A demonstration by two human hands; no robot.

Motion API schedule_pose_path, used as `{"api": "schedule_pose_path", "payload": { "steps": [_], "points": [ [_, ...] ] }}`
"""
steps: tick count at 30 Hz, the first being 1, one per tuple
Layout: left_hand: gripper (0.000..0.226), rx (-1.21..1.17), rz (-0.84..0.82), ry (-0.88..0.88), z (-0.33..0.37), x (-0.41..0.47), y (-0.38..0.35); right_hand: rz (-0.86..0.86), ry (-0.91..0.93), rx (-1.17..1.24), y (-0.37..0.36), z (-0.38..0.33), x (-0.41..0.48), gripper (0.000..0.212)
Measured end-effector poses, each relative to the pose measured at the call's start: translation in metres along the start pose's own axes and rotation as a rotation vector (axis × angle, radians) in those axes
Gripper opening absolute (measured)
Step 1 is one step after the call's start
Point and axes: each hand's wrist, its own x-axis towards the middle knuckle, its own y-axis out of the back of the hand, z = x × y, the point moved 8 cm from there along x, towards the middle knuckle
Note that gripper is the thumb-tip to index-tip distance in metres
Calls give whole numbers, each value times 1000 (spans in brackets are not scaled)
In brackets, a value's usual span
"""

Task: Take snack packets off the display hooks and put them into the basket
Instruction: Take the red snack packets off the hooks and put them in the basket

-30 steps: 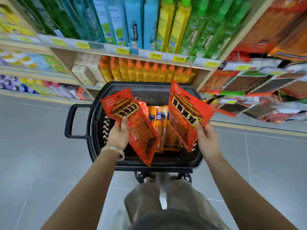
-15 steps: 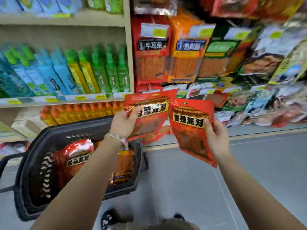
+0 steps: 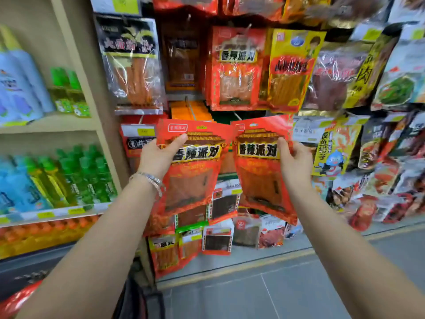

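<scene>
Inspected: left forearm (image 3: 92, 249) and right forearm (image 3: 345, 238), both bare from the lower frame edge up to the wrist. Bare also the left hand (image 3: 158, 155) and the right hand (image 3: 295, 161). Worn on the left wrist: one slim bracelet (image 3: 149, 179), silver-coloured metal, shiny, built of small flat segments, sitting loosely round the wrist. Possibly a second thin strand alongside; too blurred to confirm. Thumbnails short, as far as visible; finish not determinable. Clothing beyond the forearms outside the frame.
</scene>
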Motion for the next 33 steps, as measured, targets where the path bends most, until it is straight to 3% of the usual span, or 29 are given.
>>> {"api": "schedule_pose_path", "payload": {
  "steps": [6, 9, 11, 14, 17, 21, 26, 29, 33],
  "points": [
    [24, -133, -17, -50, 60, 50, -35, 2, 76, 67, -15, -24, 88, 47],
    [15, -223, -45, -63, 76, 79, -51, -1, 160, 114, -27, -42, 128, 45],
    [25, -258, -56, -65, 85, 97, -59, 7, 213, 154, -35, -54, 151, 45],
    [62, -284, -76, -40, 93, 119, -70, 25, 224, 223, -47, -64, 185, 46],
    [52, -309, -103, -87, 102, 138, -79, 42, 157, 352, -58, -63, 216, 46],
    [71, -321, -94, -95, 107, 154, -86, -10, 109, 428, -76, -62, 244, 43],
    [35, -331, -105, -113, 112, 172, -96, -33, -10, 564, -94, -52, 270, 44],
    [20, -373, -105, -120, 112, 181, -98, -105, -59, 635, -108, -46, 280, 23],
    [15, -423, -57, -129, 114, 184, -98, -168, -115, 646, -124, -36, 287, 16]
  ]
}}
